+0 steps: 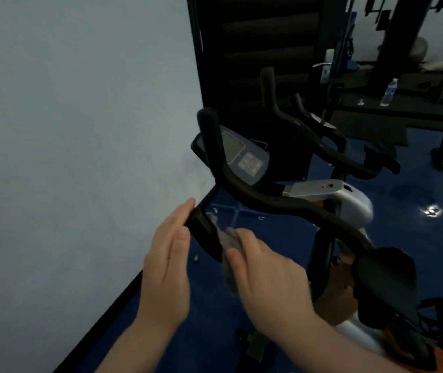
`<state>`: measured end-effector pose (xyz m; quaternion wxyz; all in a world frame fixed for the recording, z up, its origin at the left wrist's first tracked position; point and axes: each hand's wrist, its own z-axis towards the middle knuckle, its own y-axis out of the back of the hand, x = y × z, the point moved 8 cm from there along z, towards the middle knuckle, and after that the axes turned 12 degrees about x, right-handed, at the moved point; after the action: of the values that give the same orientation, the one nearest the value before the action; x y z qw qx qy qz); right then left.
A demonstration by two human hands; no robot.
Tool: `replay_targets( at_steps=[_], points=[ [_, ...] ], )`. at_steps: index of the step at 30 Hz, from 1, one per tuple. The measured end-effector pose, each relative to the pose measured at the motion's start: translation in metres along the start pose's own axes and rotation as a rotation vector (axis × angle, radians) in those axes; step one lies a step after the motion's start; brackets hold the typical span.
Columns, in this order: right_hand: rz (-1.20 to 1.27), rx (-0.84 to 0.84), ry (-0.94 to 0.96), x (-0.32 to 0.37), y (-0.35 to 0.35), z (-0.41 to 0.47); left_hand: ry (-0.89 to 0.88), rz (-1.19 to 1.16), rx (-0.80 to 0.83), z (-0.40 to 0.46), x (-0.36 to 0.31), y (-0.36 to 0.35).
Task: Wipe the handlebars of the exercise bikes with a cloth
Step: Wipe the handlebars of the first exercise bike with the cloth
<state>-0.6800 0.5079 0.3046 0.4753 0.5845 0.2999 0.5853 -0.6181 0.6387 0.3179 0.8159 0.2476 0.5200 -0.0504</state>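
Note:
The nearest exercise bike has black curved handlebars [277, 203] with a console [244, 157] between the upright grips. A short black bar end [205, 234] points toward me at the lower left. My left hand [169, 262] lies flat against its left side, fingers straight. My right hand [266, 275] presses a grey cloth [231, 251] against the right side of that bar end. Behind, a second bike shows its own black handlebars [320, 141].
A pale wall [80, 130] runs close on the left with a black skirting. The floor [416, 224] is blue. The black saddle [384, 281] sits at the right. A bench with a water bottle [388, 92] stands at the back right.

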Motion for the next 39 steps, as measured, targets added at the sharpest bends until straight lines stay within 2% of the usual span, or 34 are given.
replay_targets(
  at_steps=[4,6,8,9,12,14,15,17,20,21,23,25,30,33,35,37,39],
  points=[
    [0.248,0.249,-0.049,0.014,-0.010,0.053,0.054,-0.024,0.069,0.001,0.001,0.001],
    [0.389,0.123,-0.013,0.034,-0.002,0.061,0.068,0.023,0.096,-0.002,0.000,-0.002],
    [0.362,-0.063,0.080,0.040,0.008,0.039,0.059,0.109,0.137,-0.005,-0.002,-0.005],
    [0.306,-0.096,0.124,0.039,0.012,0.023,0.052,0.151,0.152,-0.006,-0.002,-0.004],
    [0.112,-0.045,0.123,0.022,0.008,0.013,0.052,0.193,0.174,-0.007,0.001,-0.003],
    [0.222,0.088,0.013,0.023,0.002,0.039,0.050,0.168,0.169,-0.006,0.000,-0.005],
    [0.355,0.100,-0.022,0.032,0.002,0.048,0.040,0.133,0.156,-0.006,-0.001,-0.006],
    [0.543,-0.031,0.028,0.056,0.009,0.054,0.037,0.012,0.119,-0.006,-0.001,-0.004],
    [0.430,-0.113,0.172,0.065,0.013,0.037,0.002,0.003,0.128,-0.011,-0.004,-0.003],
    [0.379,-0.098,0.151,0.055,0.010,0.031,-0.033,0.011,0.120,-0.014,-0.008,-0.003],
    [0.119,-0.134,0.056,0.031,0.007,0.012,-0.082,0.030,0.096,-0.018,-0.016,-0.005],
    [-0.082,-0.122,0.010,0.007,0.001,-0.011,-0.142,0.098,0.072,-0.021,-0.023,-0.007],
    [0.031,0.058,0.053,-0.053,0.007,-0.019,-0.270,0.398,0.151,-0.008,-0.038,-0.023],
    [-0.017,-0.055,-0.075,-0.042,0.001,-0.014,-0.372,0.639,0.217,0.005,-0.047,-0.042],
    [0.004,-0.121,-0.066,-0.032,-0.009,-0.033,-0.419,0.805,0.256,0.011,-0.047,-0.058],
    [0.062,-0.089,-0.005,-0.041,-0.011,-0.052,-0.437,0.945,0.290,0.014,-0.041,-0.072],
    [-0.004,-0.052,0.021,-0.060,-0.006,-0.047,-0.434,1.032,0.267,0.014,-0.034,-0.079]
  ],
)
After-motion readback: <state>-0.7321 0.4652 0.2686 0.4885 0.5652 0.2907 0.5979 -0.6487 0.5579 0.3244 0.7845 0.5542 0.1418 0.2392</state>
